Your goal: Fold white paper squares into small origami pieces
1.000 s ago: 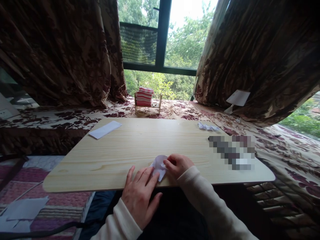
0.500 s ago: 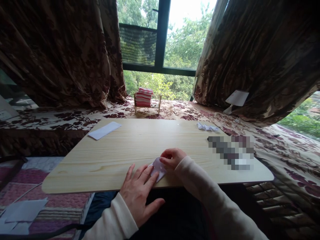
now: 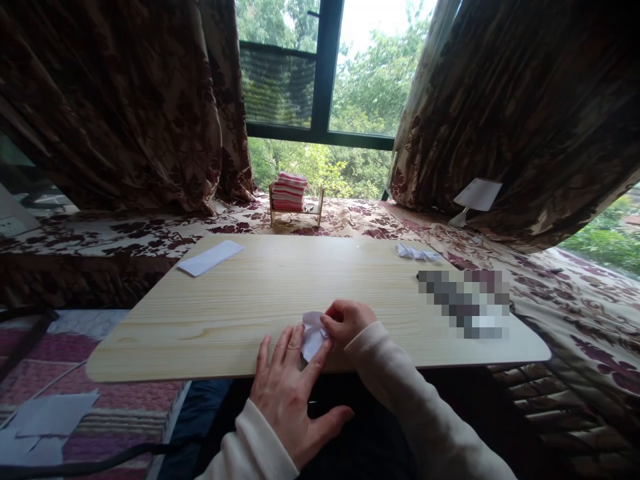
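A small white piece of paper (image 3: 313,335), partly folded, lies near the front edge of the wooden table (image 3: 200,327). My left hand (image 3: 293,380) rests flat with its fingers spread, and the fingertips press on the paper's left and lower side. With thumb and forefinger closed together, my right hand (image 3: 350,322) pinches the paper's right edge. The pinched part is hidden by the fingers.
A white paper strip (image 3: 211,258) lies at the table's back left. Several folded white paper pieces (image 3: 418,252) stand at the back right, behind a blurred-out patch. Beyond the table are a small rack of striped cloths (image 3: 290,192) and a white lamp (image 3: 477,195).
My left hand has shifted slightly right, its thumb moving the same way. The paper looks more opened out and turned under my fingers. My right hand keeps its pinch. The view has shifted slightly.
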`<control>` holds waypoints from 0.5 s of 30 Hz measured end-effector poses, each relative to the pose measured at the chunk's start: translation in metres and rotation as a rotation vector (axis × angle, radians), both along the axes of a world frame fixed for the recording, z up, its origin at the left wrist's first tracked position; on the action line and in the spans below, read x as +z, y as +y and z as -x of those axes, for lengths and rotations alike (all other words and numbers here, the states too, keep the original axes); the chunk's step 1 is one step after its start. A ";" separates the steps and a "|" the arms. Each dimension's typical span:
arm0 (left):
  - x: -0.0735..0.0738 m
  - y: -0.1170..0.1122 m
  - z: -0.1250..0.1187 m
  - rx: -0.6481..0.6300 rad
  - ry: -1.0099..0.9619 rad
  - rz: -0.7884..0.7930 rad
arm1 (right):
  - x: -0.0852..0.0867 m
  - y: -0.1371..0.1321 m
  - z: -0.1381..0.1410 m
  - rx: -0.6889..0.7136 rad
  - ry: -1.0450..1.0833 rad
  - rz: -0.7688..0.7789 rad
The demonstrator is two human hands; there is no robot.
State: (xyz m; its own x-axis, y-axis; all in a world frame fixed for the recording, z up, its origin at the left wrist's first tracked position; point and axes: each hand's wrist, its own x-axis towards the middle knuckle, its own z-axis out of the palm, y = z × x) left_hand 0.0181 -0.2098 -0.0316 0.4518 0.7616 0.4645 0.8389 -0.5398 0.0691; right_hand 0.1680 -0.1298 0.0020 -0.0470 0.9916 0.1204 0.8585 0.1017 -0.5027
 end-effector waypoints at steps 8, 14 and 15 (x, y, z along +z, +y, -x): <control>-0.002 -0.001 -0.002 -0.013 -0.013 -0.028 | -0.001 -0.007 -0.003 -0.012 0.009 -0.015; -0.006 0.004 -0.006 -0.007 0.007 -0.003 | 0.004 -0.009 -0.006 0.043 0.007 -0.023; -0.006 0.005 -0.006 -0.011 0.013 0.004 | 0.005 -0.009 -0.007 0.060 0.004 -0.033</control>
